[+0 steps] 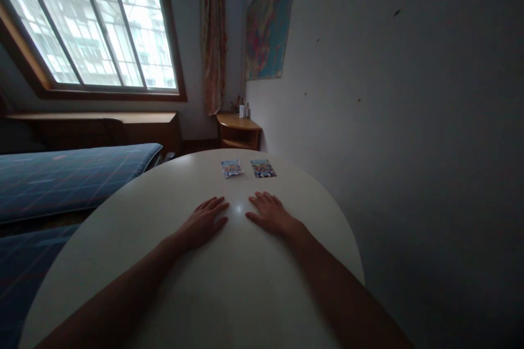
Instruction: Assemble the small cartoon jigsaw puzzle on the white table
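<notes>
My left hand (203,223) rests palm down on the white round table (229,294), its fingers stretched out and holding nothing. Opposite it, my right hand (270,214) also lies flat on the tabletop with fingers apart. Beyond the fingertips, toward the far edge, are two small colourful printed pieces. The left printed piece (232,168) has a pale upper part and a slightly uneven lower edge. Beside it, with a gap between, lies the right printed piece (263,168), darker along its bottom. Neither hand touches them, and their print is too small to read.
A blue plaid mattress (73,177) stands left of the table. Close on the right is a bare wall (409,147), with a map (270,27) farther back. A wooden corner stand (238,122) holding small items sits behind the table, near a curtain (213,38) and window.
</notes>
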The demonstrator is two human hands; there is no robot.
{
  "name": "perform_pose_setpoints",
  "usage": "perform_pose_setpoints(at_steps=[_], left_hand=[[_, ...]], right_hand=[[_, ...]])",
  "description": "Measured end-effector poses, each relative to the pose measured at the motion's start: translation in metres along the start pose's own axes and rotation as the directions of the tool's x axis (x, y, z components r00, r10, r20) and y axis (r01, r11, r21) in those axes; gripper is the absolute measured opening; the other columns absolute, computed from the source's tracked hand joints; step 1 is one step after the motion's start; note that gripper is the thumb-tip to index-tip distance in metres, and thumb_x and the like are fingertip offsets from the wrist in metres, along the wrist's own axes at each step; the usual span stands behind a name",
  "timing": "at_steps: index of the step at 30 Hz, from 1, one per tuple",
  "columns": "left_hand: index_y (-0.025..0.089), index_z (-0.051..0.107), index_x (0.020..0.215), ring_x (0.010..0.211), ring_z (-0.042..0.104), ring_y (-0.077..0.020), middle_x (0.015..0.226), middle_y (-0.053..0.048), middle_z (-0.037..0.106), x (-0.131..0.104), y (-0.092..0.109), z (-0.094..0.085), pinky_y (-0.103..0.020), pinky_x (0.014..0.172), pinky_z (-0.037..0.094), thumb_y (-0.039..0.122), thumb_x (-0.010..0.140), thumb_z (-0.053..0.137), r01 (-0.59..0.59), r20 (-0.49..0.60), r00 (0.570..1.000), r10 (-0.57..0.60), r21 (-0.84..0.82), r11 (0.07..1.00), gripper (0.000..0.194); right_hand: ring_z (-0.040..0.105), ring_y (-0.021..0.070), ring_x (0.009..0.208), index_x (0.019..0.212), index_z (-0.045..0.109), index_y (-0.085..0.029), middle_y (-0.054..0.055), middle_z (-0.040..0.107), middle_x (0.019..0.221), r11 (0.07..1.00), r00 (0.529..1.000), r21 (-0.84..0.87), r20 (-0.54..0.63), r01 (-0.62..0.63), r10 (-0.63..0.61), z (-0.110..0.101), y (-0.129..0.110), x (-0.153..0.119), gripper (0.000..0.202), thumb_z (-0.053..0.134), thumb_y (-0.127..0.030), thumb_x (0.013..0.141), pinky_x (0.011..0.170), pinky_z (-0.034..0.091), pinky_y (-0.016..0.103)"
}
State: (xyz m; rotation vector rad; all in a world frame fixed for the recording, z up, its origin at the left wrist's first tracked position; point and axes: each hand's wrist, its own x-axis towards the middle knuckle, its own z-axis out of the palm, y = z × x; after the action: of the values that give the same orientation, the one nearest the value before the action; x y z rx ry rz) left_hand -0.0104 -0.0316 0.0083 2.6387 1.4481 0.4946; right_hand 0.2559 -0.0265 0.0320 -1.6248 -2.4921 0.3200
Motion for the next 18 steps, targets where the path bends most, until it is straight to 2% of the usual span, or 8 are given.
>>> perform_pose_setpoints(at_steps=[2,5,7,11,14,18], left_hand=[[0.025,0.048,0.142,0.141,0.034,-0.0288,0.152,-0.008,0.041,0.0,0.0,0.001,-0.049,0.115,0.03,0.047,0.097,0.041,0.001,0.0,1.0,-0.001,-0.001,1.0,0.051],[0.026,0.048,0.141,0.141,0.034,-0.0287,0.152,-0.007,0.041,0.0,0.001,0.002,-0.049,0.115,0.03,0.047,0.097,0.04,-0.004,-0.018,1.0,0.004,-0.009,1.0,0.05],[0.025,0.048,0.141,0.142,0.033,-0.0282,0.152,-0.007,0.04,0.0,0.003,0.001,-0.049,0.115,0.029,0.046,0.097,0.041,0.0,-0.013,1.0,-0.001,-0.006,1.0,0.049],[0.024,0.047,0.142,0.142,0.032,-0.0277,0.154,-0.008,0.039,0.0,0.009,-0.006,-0.046,0.116,0.029,0.044,0.096,0.042,0.031,0.042,0.999,-0.031,0.019,0.999,0.05],[0.024,0.046,0.142,0.143,0.031,-0.0276,0.154,-0.008,0.038,-0.001,0.014,-0.01,-0.046,0.116,0.028,0.043,0.097,0.041,0.04,0.06,0.997,-0.041,0.014,0.999,0.05],[0.024,0.046,0.142,0.143,0.031,-0.0281,0.155,-0.007,0.037,-0.002,0.015,-0.009,-0.047,0.116,0.028,0.043,0.097,0.042,0.034,0.048,0.998,-0.034,-0.004,0.999,0.049]], right_hand=[[0.016,0.0314,0.147,0.151,0.033,-0.022,0.012,0.023,0.16,0.999,0.999,-0.015,-0.016,-0.038,0.038,0.0,0.006,0.006,0.079,0.028,-0.072,0.09,0.117,0.01,0.049],[0.013,0.0345,0.147,0.152,0.028,-0.016,0.016,0.016,0.161,0.984,0.984,-0.043,-0.04,-0.175,0.173,-0.002,0.022,0.025,0.084,0.03,-0.071,0.089,0.117,0.01,0.049],[0.013,0.0381,0.146,0.153,0.025,-0.014,0.018,0.013,0.161,0.956,0.956,-0.051,-0.065,-0.29,0.287,-0.005,0.033,0.043,0.088,0.034,-0.072,0.087,0.116,0.011,0.051],[0.017,0.041,0.143,0.153,0.022,-0.014,0.017,0.011,0.161,0.871,0.865,-0.002,-0.114,-0.491,0.488,-0.014,0.049,0.079,0.094,0.044,-0.072,0.082,0.114,0.015,0.052],[0.023,0.042,0.141,0.152,0.026,-0.018,0.016,0.019,0.159,0.841,0.828,0.037,-0.155,-0.54,0.539,-0.018,0.054,0.1,0.095,0.05,-0.072,0.078,0.112,0.018,0.053],[0.031,0.0387,0.137,0.149,0.033,-0.023,0.015,0.031,0.154,0.859,0.838,0.053,-0.194,-0.51,0.51,-0.018,0.062,0.118,0.087,0.05,-0.072,0.078,0.109,0.022,0.054]])
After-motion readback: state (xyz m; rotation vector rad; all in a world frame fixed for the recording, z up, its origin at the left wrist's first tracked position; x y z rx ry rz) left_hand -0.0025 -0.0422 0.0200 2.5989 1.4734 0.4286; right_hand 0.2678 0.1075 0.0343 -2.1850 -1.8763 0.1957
